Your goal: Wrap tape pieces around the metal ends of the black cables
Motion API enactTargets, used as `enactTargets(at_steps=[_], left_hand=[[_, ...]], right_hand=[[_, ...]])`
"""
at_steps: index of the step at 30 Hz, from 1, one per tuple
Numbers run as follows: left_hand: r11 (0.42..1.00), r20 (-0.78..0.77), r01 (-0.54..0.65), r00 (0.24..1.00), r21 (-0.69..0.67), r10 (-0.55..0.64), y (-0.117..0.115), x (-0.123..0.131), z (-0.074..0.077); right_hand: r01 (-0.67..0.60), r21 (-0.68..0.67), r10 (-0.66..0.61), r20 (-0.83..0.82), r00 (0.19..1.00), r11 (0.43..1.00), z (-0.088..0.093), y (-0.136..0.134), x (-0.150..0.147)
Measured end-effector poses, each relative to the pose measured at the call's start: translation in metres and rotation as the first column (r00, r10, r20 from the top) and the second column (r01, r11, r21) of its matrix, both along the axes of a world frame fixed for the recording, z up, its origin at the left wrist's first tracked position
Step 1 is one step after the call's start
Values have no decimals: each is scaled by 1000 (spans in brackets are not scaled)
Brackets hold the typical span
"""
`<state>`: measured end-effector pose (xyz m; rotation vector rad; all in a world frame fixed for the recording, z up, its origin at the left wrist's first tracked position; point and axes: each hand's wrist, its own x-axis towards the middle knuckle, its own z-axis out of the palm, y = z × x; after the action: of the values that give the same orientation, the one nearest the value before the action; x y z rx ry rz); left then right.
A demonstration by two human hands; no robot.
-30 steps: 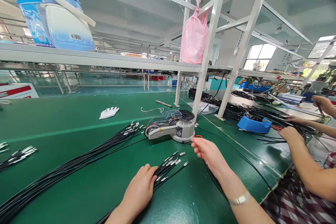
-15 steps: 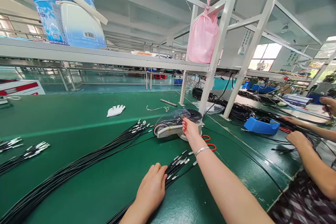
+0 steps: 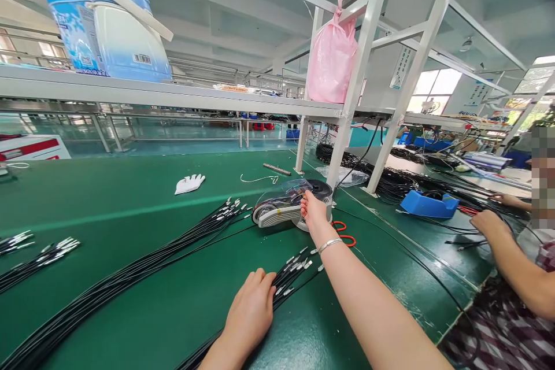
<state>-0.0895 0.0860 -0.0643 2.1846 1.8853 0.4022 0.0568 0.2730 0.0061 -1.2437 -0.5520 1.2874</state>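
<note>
My left hand (image 3: 250,312) lies palm down on a bundle of black cables (image 3: 289,273) with metal tips, pressing it to the green table (image 3: 130,225); its fingers are together and slightly curled. My right hand (image 3: 314,212) reaches forward to the grey tape dispenser (image 3: 281,208), fingers touching its front by the round cover. Whether those fingers pinch tape is hidden. A silver bracelet sits on that wrist.
A long bundle of black cables (image 3: 130,274) runs left across the table. A white glove (image 3: 189,183) lies farther back. Orange-handled scissors (image 3: 344,231) rest beside the dispenser. A co-worker's hand (image 3: 488,222) is at the right, near a blue dispenser (image 3: 429,203). White frame posts (image 3: 355,87) stand behind.
My right hand moved forward from above the cable tips to the tape dispenser and stays there. My left hand remains on the cable bundle.
</note>
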Motion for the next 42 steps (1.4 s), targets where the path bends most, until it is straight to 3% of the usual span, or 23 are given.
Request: enactTargets(at_steps=[22,42], left_hand=[[1000,10,-9,1000,-1,9,-1,-1,-2],[1000,58,-16,998,-2,16,0,-2,-2]], right_hand=[[-34,12,32,129,991,999,-6,1,4],[-74,-3,74,115,991,997,-1,0,8]])
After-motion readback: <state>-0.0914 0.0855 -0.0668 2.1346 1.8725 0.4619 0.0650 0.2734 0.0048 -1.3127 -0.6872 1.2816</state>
